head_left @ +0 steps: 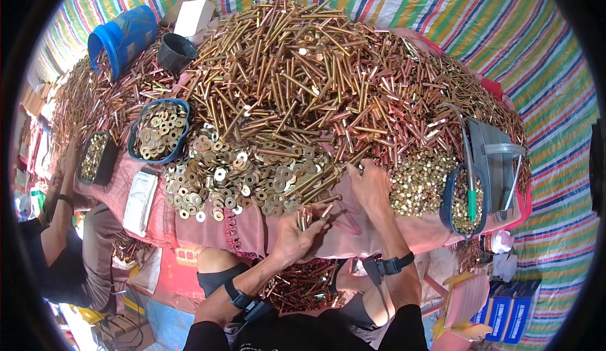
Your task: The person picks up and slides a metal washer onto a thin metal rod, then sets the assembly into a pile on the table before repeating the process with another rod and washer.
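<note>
A small bunch of brass-coloured bolts stands up between the curled fingers of my left hand, just over the pink cloth near the front edge. My right hand reaches in at the edge of the pile. Its thumb and fingertips are drawn together beside a few long bolts, and what they pinch is not clear. Left of these lies a heap of flat washers. Small golden nuts are heaped to the right of my right hand. Behind both hands rises a large mound of long metal bolts and tubes.
At left are a washer-filled blue tub, a dark nut tray, a blue bucket and a black pot. A nut tub with a green-handled tool stands right, by a grey dustpan-like container. Another person's arm is at far left.
</note>
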`<action>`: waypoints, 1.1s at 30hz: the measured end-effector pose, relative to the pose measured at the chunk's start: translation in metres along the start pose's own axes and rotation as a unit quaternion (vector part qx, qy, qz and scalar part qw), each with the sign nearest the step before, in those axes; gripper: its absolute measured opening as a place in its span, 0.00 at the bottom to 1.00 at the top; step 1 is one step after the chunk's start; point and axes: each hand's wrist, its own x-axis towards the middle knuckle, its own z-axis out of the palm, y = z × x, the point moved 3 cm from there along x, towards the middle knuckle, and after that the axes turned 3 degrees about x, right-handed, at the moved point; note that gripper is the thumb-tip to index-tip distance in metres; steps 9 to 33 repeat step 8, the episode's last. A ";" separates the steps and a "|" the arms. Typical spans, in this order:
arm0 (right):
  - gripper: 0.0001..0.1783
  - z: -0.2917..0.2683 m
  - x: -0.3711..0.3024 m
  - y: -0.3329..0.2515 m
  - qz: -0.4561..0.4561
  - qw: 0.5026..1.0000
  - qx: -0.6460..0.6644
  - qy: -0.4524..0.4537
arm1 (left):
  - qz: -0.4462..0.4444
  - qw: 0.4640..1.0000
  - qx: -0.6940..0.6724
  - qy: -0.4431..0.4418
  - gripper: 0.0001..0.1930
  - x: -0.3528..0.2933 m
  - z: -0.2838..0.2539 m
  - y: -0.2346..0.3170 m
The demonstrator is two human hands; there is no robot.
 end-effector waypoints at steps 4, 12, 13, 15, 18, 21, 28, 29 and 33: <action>0.15 0.015 0.015 0.015 0.094 0.982 0.160 -0.047 | -0.015 0.999 -0.043 0.017 0.13 -0.001 0.002 -0.005; 0.15 0.016 0.021 0.031 0.213 0.913 0.313 -0.154 | -0.025 1.000 0.000 0.005 0.14 -0.001 -0.003 -0.008; 0.15 0.016 0.021 0.031 0.213 0.913 0.313 -0.154 | -0.025 1.000 0.000 0.005 0.14 -0.001 -0.003 -0.008; 0.15 0.016 0.021 0.031 0.213 0.913 0.313 -0.154 | -0.025 1.000 0.000 0.005 0.14 -0.001 -0.003 -0.008; 0.15 0.016 0.021 0.031 0.213 0.913 0.313 -0.154 | -0.025 1.000 0.000 0.005 0.14 -0.001 -0.003 -0.008; 0.15 0.016 0.021 0.031 0.213 0.913 0.313 -0.154 | -0.025 1.000 0.000 0.005 0.14 -0.001 -0.003 -0.008; 0.15 0.016 0.021 0.031 0.213 0.913 0.313 -0.154 | -0.025 1.000 0.000 0.005 0.14 -0.001 -0.003 -0.008; 0.15 0.016 0.021 0.031 0.213 0.913 0.313 -0.154 | -0.025 1.000 0.000 0.005 0.14 -0.001 -0.003 -0.008; 0.15 0.016 0.021 0.031 0.213 0.913 0.313 -0.154 | -0.025 1.000 0.000 0.005 0.14 -0.001 -0.003 -0.008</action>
